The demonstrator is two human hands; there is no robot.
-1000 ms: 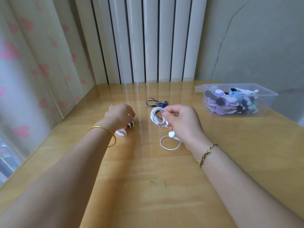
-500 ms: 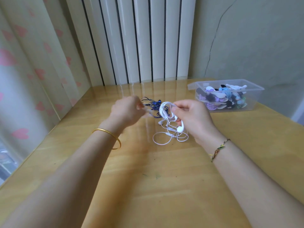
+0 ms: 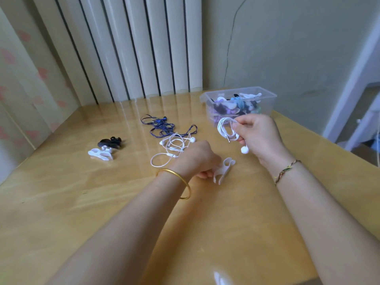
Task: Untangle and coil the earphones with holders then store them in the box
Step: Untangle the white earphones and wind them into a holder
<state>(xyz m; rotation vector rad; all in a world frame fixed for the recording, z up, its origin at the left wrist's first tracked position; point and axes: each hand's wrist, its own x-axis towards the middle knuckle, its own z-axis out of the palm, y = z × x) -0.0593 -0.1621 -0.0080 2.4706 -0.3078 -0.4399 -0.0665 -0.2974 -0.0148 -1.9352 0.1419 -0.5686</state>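
My right hand (image 3: pixel 257 134) grips a coiled white earphone (image 3: pixel 226 129) above the table, its jack and one earbud hanging below the fingers. My left hand (image 3: pixel 197 159) pinches a white holder (image 3: pixel 223 169) low over the table, just left of the coil. A second white earphone (image 3: pixel 171 149) lies loose on the table behind my left hand, and a tangled blue earphone (image 3: pixel 162 126) lies beyond it. The clear plastic box (image 3: pixel 242 94) stands at the back right with several wound earphones inside.
Two spare holders lie at the left, one white (image 3: pixel 100 154) and one black (image 3: pixel 111 141). The wooden table (image 3: pixel 102 202) ends at a curtain on the left, vertical blinds at the back, and a drop at its right edge.
My right hand has carried the white coil to the right, toward the box. My left hand has let go of the cables and come nearer, now holding a white holder. The view swung right.
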